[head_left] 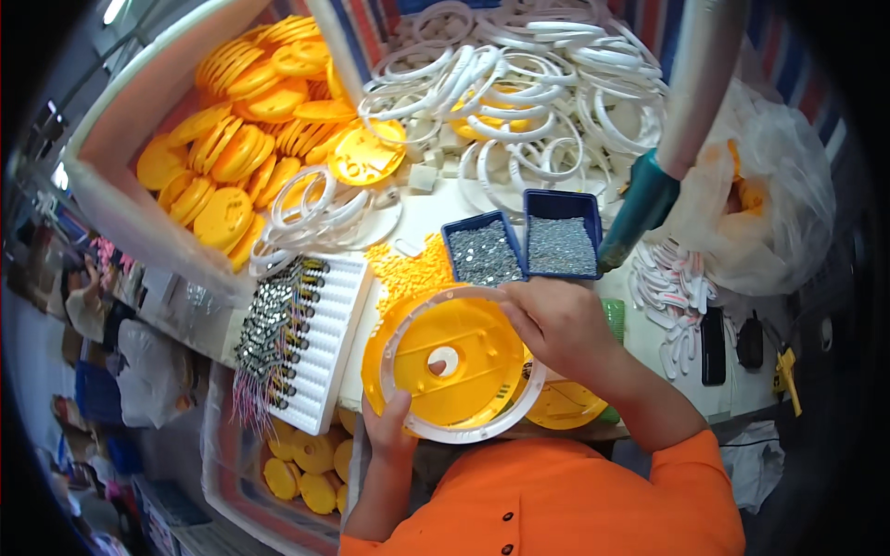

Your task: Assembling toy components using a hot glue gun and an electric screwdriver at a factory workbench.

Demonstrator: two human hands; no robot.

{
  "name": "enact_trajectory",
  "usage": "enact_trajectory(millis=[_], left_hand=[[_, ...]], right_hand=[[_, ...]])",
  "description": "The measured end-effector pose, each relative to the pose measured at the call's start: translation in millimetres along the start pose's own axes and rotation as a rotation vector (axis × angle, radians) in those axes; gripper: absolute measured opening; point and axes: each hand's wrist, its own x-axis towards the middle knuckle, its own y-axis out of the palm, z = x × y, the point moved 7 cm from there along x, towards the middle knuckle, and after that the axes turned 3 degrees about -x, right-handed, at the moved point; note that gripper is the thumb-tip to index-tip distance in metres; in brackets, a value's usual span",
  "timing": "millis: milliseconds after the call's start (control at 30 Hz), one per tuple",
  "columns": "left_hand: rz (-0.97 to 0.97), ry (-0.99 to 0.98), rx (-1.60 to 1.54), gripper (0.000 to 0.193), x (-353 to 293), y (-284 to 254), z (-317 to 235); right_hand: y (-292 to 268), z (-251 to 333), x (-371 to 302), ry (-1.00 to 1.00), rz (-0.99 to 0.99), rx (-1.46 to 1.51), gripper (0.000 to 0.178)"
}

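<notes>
A round yellow plastic disc [477, 347] with a hole in its middle is tilted before me at the table's front edge. A white plastic ring [482, 431] lies against its face, set off toward the lower right. My left hand [394, 426] grips the disc from the lower left, its thumb by the ring and a fingertip showing through the hole. At the upper right my right hand [565, 320] pinches the ring's rim, its fingertips partly hidden. Another yellow disc [565, 406] lies partly under my right forearm.
Blue trays of small metal parts [482, 255] and screws [561, 248] stand beyond loose yellow pieces [408, 273]. A white rack [329, 320] holds wired parts. White rings [519, 83] and yellow discs [241, 153] are heaped behind. A green-gripped tool [649, 199] hangs at right, near a phone [713, 347].
</notes>
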Motion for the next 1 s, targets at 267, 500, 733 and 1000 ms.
enact_trajectory(millis=[267,500,733,1000], left_hand=[[-0.066,-0.038,-0.078,0.107,-6,4,18],[0.034,0.04,0.041,0.111,-4,37,18],[0.223,0.181,-0.068,0.102,-25,-13,43],[-0.005,0.007,-0.006,0.05,2,26,15]], right_hand=[[-11,-26,-33,0.378,0.058,0.395,0.024],[-9,-28,-39,0.252,-0.053,0.228,0.025],[-7,-25,-42,0.262,-0.011,0.099,0.027],[29,-60,-70,0.56,0.24,0.815,0.033]])
